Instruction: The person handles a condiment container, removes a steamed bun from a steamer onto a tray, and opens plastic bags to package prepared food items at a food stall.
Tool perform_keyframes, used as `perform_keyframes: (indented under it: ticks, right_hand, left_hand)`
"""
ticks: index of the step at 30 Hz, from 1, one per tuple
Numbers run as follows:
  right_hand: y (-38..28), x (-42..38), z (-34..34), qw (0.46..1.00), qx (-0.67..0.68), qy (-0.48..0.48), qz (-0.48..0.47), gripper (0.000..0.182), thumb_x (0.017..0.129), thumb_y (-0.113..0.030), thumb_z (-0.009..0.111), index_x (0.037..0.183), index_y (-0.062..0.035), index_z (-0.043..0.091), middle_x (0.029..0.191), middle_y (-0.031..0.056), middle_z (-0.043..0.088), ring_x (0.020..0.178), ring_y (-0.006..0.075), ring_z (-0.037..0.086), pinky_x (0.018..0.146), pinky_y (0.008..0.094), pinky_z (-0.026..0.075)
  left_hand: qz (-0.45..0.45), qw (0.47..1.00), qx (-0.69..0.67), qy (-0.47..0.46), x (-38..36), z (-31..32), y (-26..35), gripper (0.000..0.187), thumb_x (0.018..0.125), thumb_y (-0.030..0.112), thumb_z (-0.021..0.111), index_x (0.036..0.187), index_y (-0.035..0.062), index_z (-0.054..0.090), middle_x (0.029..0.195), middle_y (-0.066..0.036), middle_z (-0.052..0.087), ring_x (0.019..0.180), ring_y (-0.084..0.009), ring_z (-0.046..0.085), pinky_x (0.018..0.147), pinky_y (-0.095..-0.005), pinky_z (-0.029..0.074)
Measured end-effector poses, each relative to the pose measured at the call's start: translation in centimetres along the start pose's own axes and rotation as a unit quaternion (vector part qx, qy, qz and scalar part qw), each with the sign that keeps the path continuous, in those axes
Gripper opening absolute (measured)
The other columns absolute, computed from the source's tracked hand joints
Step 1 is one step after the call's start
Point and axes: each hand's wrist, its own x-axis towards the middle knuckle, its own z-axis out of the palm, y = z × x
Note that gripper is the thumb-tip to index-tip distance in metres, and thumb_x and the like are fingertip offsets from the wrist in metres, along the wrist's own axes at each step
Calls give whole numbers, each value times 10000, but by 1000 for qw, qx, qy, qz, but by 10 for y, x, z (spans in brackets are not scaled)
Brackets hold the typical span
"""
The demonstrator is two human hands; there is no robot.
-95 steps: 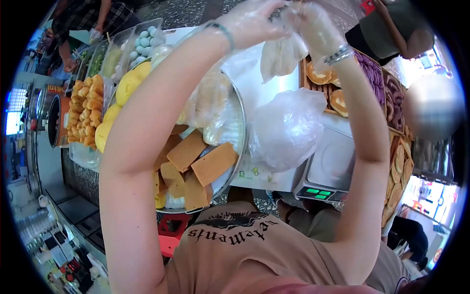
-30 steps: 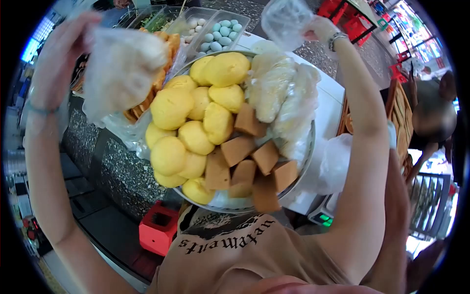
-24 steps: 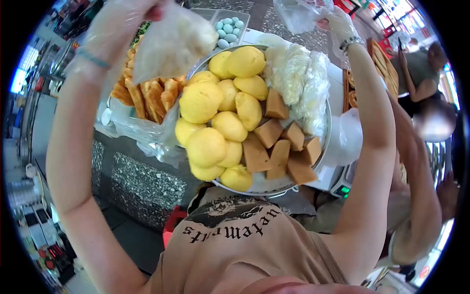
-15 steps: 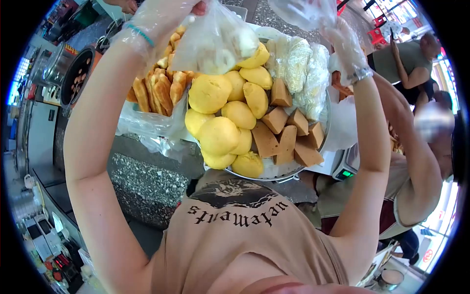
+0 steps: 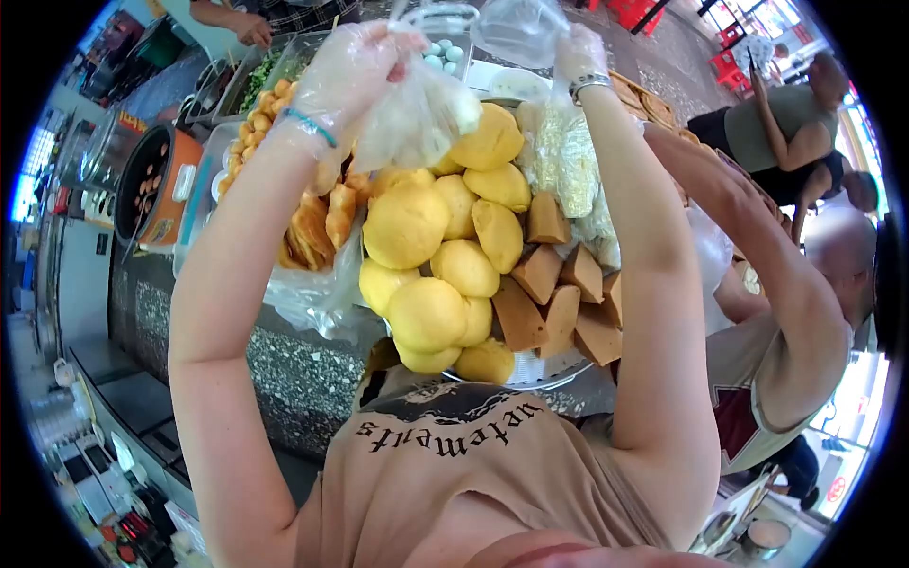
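My left hand (image 5: 355,71), in a clear plastic glove, is closed on the top of a cloudy plastic bag (image 5: 407,118) with pale food inside. The bag hangs over the near food, beside the yellow buns (image 5: 407,225). My right hand (image 5: 579,55), also gloved, pinches the edge of a clear plastic bag (image 5: 516,33), which spreads toward the left above a small white dish (image 5: 519,85). Brown wedge-shaped cakes (image 5: 538,273) and plastic-wrapped rolls (image 5: 576,170) lie below my right hand. Golden fried sticks (image 5: 308,232) are under my left forearm.
Pale blue-green eggs (image 5: 443,55) sit in a tray at the back. An orange-rimmed pot (image 5: 172,204) stands at the left. Another person's hand (image 5: 252,28) is at the upper left. A co-worker's arm (image 5: 729,185) reaches in from the right, beside my right arm.
My right hand has moved left and nearer my left hand, with its clear bag. My left hand and its bag have shifted slightly right. The eggs and white dish now show.
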Motion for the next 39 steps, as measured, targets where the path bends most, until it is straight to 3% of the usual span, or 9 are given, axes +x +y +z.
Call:
perform_keyframes:
  ticks: [4,9,13,21,27,32,35,37,39]
  right_hand:
    - [-9,-48,-67,881,461,105,30,192,901,-142,532,962,-33,678,761,15,594,696,76,517,613,239,416]
    - [19,-170,-140,850,502,159,25,187,881,-92,534,981,20,644,825,52,632,702,156,548,632,278,426]
    - [32,-286,-148,864,428,232,132,173,870,-88,532,959,13,640,821,65,629,718,183,549,645,304,429]
    - [-9,-436,-154,857,231,323,330,146,849,-80,529,915,-1,632,813,89,621,751,237,551,671,355,433]
    - [-40,-482,-166,874,62,309,369,127,832,-73,526,882,-11,626,807,108,616,776,278,552,691,393,437]
    - [-61,-493,-193,914,-138,236,301,113,819,-68,524,854,-20,621,802,123,612,797,312,553,707,425,439]
    - [-68,-481,-211,931,-243,163,220,106,811,-65,523,837,-25,618,799,132,609,809,332,553,716,445,441]
    - [-64,-467,-220,950,-221,103,194,102,806,-63,522,826,-28,616,798,138,607,818,346,554,723,457,442]
    - [-50,-447,-227,971,-43,24,235,131,825,-84,510,840,-36,631,792,152,603,843,331,569,723,427,450]
  left_hand:
    - [45,999,23,-14,61,2,-10,284,924,253,521,930,40,709,743,-16,613,683,-99,557,679,-255,482]
    - [30,994,-70,-74,149,39,-45,226,882,220,566,877,49,715,761,-43,646,710,-114,567,664,-255,445]
    - [163,967,133,-141,222,90,-110,256,908,213,521,894,39,708,716,-44,634,642,-119,579,644,-271,487]
    - [30,956,207,-204,270,211,-167,423,860,405,483,834,55,719,826,-156,693,794,-304,663,739,-411,496]
    - [53,898,322,-295,275,301,-279,478,958,390,350,1232,78,588,1235,-195,596,1148,-368,566,1007,-431,419]
    - [119,824,396,-388,278,274,-247,401,889,259,481,1227,75,596,1255,-203,577,1169,-328,561,987,-425,441]
    - [158,832,473,-243,262,217,-128,346,887,265,496,1111,65,667,1095,-182,662,1009,-360,634,919,-433,480]
    - [229,964,103,-82,198,178,-17,325,924,286,547,1085,37,679,969,-151,704,894,-223,673,803,-339,502]
    - [263,904,-232,-245,121,161,68,243,915,105,595,1139,27,647,1107,-51,666,1010,-141,608,876,-242,456]
